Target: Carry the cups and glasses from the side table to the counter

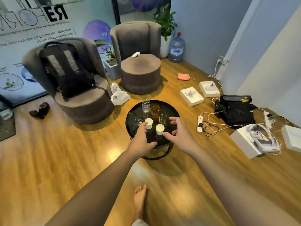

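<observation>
A round black side table (171,111) stands on the wood floor. On it are two white paper cups (149,123) (160,129), a tall clear glass (146,106), an amber glass (155,111) and a small clear glass (162,119). My left hand (141,139) hovers over the table's near edge, fingers apart, fingertips at the left paper cup. My right hand (176,133) is spread open just right of the other paper cup, thumb and fingers around empty space. Neither hand holds anything.
Two grey round armchairs (84,101) (140,74) stand behind the table, one with a black backpack (66,69). A white plastic bag (118,95) lies between them. White boxes (192,97), a power strip (199,124), cables and a black bag (236,110) clutter the floor on the right.
</observation>
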Demonstrator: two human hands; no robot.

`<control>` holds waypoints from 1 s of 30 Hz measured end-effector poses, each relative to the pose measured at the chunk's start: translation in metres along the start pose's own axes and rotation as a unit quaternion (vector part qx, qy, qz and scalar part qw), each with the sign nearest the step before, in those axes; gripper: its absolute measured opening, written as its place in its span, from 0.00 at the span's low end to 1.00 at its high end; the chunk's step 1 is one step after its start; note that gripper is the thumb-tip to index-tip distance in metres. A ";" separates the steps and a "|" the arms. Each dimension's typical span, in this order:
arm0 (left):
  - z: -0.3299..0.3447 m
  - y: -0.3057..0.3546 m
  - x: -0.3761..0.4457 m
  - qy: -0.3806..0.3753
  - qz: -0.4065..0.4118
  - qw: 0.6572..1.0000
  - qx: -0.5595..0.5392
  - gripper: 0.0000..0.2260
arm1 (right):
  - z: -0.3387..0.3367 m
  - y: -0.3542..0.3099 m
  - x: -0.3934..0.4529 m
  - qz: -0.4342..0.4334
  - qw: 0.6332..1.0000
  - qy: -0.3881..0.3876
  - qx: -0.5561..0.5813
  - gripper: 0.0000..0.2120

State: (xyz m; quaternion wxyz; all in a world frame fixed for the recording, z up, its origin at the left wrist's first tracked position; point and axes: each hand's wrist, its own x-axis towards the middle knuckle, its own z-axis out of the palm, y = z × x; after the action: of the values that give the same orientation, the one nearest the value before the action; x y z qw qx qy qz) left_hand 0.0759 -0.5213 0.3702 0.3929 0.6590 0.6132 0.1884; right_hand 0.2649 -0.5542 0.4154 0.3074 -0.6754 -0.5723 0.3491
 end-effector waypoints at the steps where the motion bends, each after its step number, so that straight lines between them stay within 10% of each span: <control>1: 0.004 -0.008 0.025 -0.017 -0.004 1.000 0.007 0.43 | 0.007 0.007 0.021 0.015 1.000 0.004 -0.001 0.31; 16: 0.122 -0.135 0.275 -0.191 -0.096 0.976 0.038 0.38 | 0.136 0.188 0.221 0.179 0.983 0.025 -0.018 0.33; 30: 0.233 -0.225 0.359 -0.182 -0.054 0.982 -0.003 0.39 | 0.226 0.324 0.303 0.217 0.976 0.013 -0.016 0.41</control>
State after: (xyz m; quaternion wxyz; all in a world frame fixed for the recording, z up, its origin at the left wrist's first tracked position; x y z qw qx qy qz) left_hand 0.1611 -0.2580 -0.0265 0.5097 0.6469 0.5654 0.0458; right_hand 0.2901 -0.3021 -0.0133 0.2210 -0.7924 -0.4138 0.3899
